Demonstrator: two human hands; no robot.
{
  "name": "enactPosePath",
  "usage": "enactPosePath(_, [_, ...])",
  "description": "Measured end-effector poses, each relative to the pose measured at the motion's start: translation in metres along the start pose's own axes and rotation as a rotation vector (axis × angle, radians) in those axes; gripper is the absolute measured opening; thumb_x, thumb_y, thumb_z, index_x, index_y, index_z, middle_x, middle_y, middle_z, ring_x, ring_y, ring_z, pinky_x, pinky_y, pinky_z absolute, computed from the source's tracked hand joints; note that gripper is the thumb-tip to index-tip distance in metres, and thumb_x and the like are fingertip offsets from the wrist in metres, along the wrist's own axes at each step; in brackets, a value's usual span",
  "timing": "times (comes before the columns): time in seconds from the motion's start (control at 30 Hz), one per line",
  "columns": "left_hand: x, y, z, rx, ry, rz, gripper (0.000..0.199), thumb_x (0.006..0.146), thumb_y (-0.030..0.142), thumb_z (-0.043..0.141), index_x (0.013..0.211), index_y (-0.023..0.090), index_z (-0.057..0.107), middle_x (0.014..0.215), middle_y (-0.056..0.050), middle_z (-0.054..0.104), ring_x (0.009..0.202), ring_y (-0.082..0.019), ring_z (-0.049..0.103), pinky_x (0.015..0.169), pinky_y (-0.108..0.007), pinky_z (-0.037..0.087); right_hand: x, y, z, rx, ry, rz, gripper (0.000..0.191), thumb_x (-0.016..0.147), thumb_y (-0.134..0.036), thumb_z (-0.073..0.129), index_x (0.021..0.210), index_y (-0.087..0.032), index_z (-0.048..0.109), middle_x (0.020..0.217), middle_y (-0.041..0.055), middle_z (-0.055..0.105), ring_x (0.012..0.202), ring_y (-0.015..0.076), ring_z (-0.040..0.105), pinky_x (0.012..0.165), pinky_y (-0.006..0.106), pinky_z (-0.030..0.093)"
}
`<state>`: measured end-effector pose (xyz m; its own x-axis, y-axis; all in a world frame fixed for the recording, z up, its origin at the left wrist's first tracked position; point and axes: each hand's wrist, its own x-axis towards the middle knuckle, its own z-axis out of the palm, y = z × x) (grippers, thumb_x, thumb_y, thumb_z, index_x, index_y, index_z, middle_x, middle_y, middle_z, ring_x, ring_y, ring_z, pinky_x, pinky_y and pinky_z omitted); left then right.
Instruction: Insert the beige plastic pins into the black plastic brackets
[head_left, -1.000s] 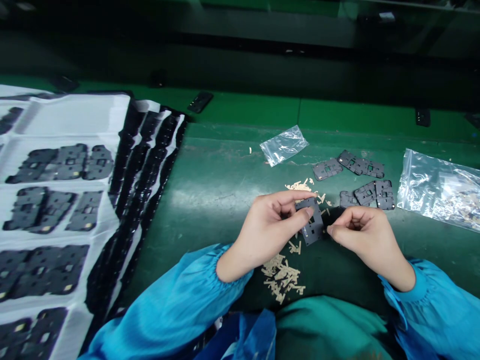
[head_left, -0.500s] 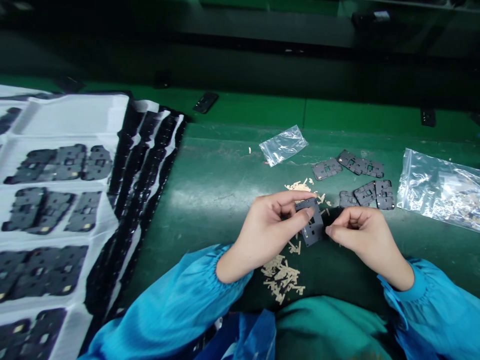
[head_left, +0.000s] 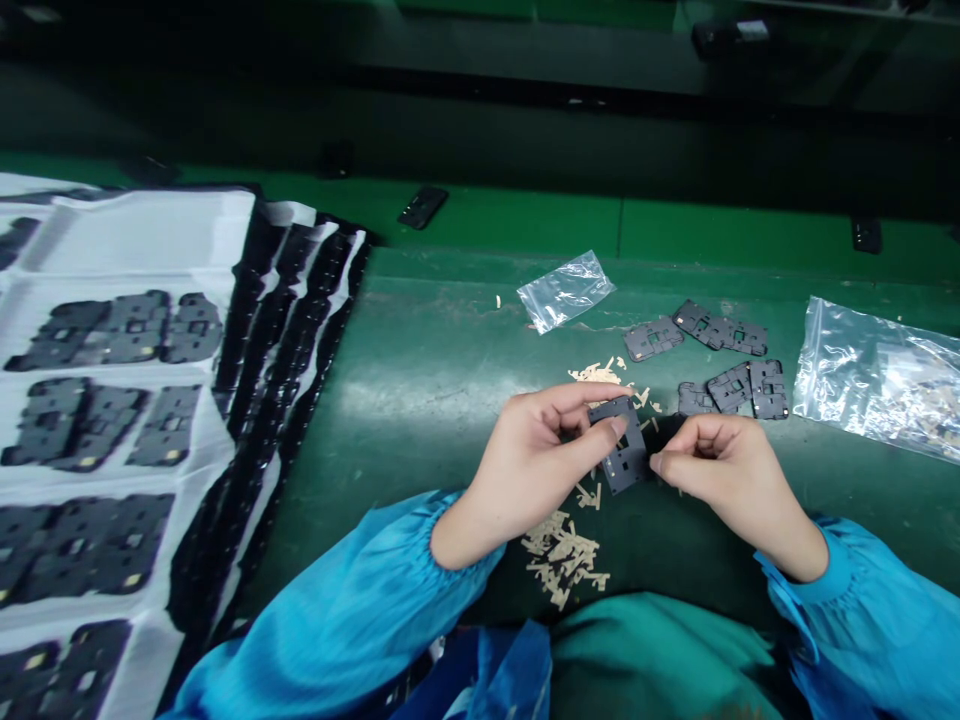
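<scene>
My left hand [head_left: 536, 455] grips a flat black plastic plate [head_left: 628, 462] with cut-out holes, thumb on its face and fingers behind. The plate is tilted above the green table. Close to its right edge, my right hand [head_left: 712, 460] is closed in a pinch; what lies between its fingertips, if anything, is too small to make out. Beneath and beyond the plate lie small beige strips [head_left: 596, 372], and a larger heap of beige pieces [head_left: 562, 555] sits nearer my body. Several similar black plates [head_left: 731, 388] rest just past my right hand.
More black plates [head_left: 135, 325] sit in the white compartmented trays [head_left: 135, 230] stacked at left. A small clear bag [head_left: 566, 290] lies mid-table; a larger clear bag [head_left: 885, 375] with small pieces is at right. A dark ledge [head_left: 480, 130] runs along the back, a black part [head_left: 424, 207] before it.
Both hands and the held plate stay almost where they were. The view shifts very slightly, and the parts by the back ledge appear a little further right.
</scene>
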<state>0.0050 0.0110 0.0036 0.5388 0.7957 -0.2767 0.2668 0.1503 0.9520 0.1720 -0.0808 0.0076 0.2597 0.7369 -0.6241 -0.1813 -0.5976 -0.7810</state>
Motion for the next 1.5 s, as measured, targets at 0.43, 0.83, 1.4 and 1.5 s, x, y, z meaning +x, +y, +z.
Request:
enactPosePath(0.43, [-0.0001,0.0007,-0.0007,0.002,0.005,-0.007,0.031,0.082,0.026,0.072,0.108,0.011,0.079,0.051,0.005,0.049,0.048,-0.009,0.034,0.046,-0.025,0.027,0.0010,-0.0010,-0.0003,0.012,-0.022,0.022,0.016,0.058,-0.028,0.076,0.051,-0.019,0.064,0.050,-0.0025,0.062,0.048,0.0086,0.046,0.049,0.024,0.034])
enactPosePath(0.83, [-0.0020,0.0008,0.0001,-0.017,0.020,-0.023,0.029,0.081,0.027,0.073,0.107,0.015,0.080,0.062,-0.001,0.068,0.050,-0.012,0.050,0.049,-0.025,0.041,0.0018,0.0047,-0.0048,0.049,-0.075,0.000,0.020,0.064,-0.029,0.079,0.053,-0.019,0.065,0.052,-0.0025,0.060,0.052,0.0100,0.046,0.052,0.026,0.034])
enactPosePath(1.4, [-0.0020,0.0018,0.0011,-0.049,0.036,-0.024,0.029,0.081,0.026,0.073,0.107,0.014,0.079,0.067,-0.004,0.074,0.052,-0.013,0.056,0.049,-0.025,0.045,0.0024,0.0071,-0.0047,0.049,-0.052,-0.016,0.022,0.065,-0.029,0.079,0.054,-0.019,0.063,0.050,-0.0038,0.056,0.051,0.0099,0.044,0.051,0.025,0.033])
enactPosePath(1.5, [-0.0024,0.0013,0.0009,-0.063,0.039,-0.025,0.029,0.080,0.025,0.074,0.106,0.014,0.079,0.066,-0.003,0.074,0.051,-0.012,0.056,0.049,-0.025,0.046,0.0024,0.0069,-0.0049,0.050,-0.056,-0.012,0.022,0.065,-0.029,0.079,0.054,-0.019,0.063,0.050,-0.0039,0.055,0.051,0.0098,0.043,0.051,0.025,0.032])
